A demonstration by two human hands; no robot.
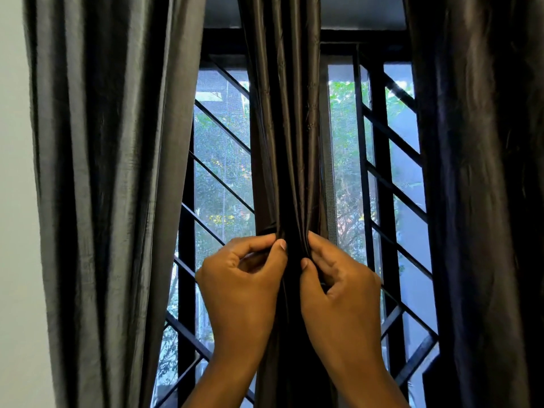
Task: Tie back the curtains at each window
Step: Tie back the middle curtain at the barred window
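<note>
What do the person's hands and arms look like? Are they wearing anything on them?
Nothing is worn that shows. The left hand and the right hand are bare, with no gloves, rings or watch in view. Both forearms are bare too, with no sleeves as far as the picture reaches. The fingernails are short and plain, with no polish.

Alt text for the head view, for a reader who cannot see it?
Two hands, left hand and right hand, pinch a gathered dark middle curtain at a barred window. Ungathered curtain panels hang at the left and right; trees show outside.
</note>
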